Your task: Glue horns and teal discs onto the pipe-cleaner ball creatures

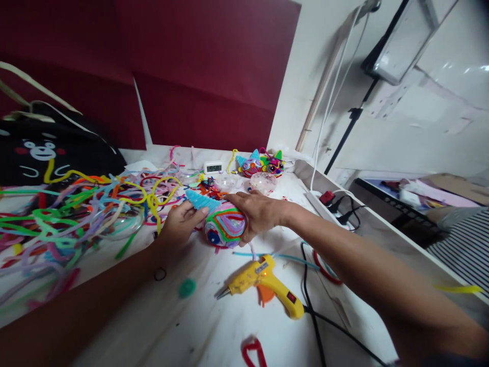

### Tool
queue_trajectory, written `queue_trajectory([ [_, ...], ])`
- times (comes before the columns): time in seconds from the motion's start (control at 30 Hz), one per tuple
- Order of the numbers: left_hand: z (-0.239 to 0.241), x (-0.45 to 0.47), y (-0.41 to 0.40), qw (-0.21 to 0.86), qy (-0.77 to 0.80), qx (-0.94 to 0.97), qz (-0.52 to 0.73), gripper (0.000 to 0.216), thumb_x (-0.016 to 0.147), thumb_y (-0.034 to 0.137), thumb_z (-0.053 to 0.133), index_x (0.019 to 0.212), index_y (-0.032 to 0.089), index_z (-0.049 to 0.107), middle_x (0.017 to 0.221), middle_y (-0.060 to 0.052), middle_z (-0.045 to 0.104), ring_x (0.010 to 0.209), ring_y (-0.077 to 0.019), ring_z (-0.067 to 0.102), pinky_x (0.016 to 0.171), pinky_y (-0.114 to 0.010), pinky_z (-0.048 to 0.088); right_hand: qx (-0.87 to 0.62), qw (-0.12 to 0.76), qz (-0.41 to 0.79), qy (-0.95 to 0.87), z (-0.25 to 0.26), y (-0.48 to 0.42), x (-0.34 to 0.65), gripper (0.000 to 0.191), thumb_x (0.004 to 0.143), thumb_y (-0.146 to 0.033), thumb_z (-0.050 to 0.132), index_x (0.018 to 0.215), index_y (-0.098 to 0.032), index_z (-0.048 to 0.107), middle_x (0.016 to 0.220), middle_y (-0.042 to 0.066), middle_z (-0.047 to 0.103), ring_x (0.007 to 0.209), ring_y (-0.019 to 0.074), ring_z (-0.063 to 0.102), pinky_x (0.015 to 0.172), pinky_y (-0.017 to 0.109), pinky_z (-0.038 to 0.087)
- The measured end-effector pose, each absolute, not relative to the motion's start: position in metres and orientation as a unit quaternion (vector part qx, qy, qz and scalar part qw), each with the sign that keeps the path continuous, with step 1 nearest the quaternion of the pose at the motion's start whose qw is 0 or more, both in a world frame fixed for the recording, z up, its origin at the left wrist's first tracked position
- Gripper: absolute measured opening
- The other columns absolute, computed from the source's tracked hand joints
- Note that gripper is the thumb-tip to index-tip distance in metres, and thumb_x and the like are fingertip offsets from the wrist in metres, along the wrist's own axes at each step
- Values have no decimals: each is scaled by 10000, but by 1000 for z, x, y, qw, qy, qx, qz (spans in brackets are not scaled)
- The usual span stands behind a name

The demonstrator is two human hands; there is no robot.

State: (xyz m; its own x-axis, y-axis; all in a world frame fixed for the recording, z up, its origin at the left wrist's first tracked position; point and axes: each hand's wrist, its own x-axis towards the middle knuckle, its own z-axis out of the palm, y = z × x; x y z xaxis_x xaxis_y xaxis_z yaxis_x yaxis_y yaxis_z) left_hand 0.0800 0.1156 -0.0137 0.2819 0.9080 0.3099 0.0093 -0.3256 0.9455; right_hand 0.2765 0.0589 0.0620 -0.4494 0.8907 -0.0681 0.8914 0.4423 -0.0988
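A round figure (226, 227) covered in coiled pipe cleaners in purple, green, orange and pink rests on the table, a dark blue eye showing on its near left side. My left hand (182, 220) pinches a light blue pipe-cleaner ear (200, 201) at the figure's upper left. Curved over the right side and top of the figure is my right hand (257, 211), gripping it; some fingertips are hidden. In front of the figure lies a yellow glue gun (263, 284), its indicator lit orange. A teal round coil (187, 288) is nearer my left forearm.
Tangled colourful pipe cleaners (95, 209) spread over the left side, by a black bag (46, 148). Two decorated figures (263, 164), a clear ball (263, 182) and a small digital clock (213, 167) stand at the back. A power strip (330, 206) and black cable (311, 306) lie right.
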Motion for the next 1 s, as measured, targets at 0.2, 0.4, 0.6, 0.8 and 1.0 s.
queue_trajectory([
  [0.2,-23,76,122,487,341,656,465,309,712,446,702,805,166,608,726,-4,660,734,-181,623,683,-274,507,513,-1,-27,858,61,61,276,958,565,-470,833,1358,-124,424,1241,164,596,1127,332,585,1037,465,336],
  [0.4,-24,79,119,488,355,649,464,272,718,411,717,822,174,634,729,3,681,715,-178,645,698,-281,528,515,38,-6,856,71,60,277,894,553,-509,829,1283,-129,481,1175,160,618,1076,332,598,993,464,357],
  [0.6,-24,82,115,507,319,673,433,337,745,437,704,937,162,669,889,-37,731,905,-231,667,826,-326,531,526,98,-9,845,82,59,274,802,549,-554,802,1188,-149,537,1093,147,651,1004,326,622,896,425,414],
  [0.8,-24,84,113,518,328,651,447,392,698,475,738,907,151,661,918,-51,743,887,-238,672,855,-355,531,534,118,-21,837,85,58,269,779,551,-523,809,1192,-163,554,1108,139,653,1036,314,611,937,415,401],
  [1.0,-28,85,114,528,317,647,450,372,719,451,735,918,145,661,950,-57,749,908,-233,685,823,-330,539,540,125,-33,832,83,62,269,896,531,-550,813,1278,-156,513,1183,166,623,1092,350,590,1005,529,358],
])
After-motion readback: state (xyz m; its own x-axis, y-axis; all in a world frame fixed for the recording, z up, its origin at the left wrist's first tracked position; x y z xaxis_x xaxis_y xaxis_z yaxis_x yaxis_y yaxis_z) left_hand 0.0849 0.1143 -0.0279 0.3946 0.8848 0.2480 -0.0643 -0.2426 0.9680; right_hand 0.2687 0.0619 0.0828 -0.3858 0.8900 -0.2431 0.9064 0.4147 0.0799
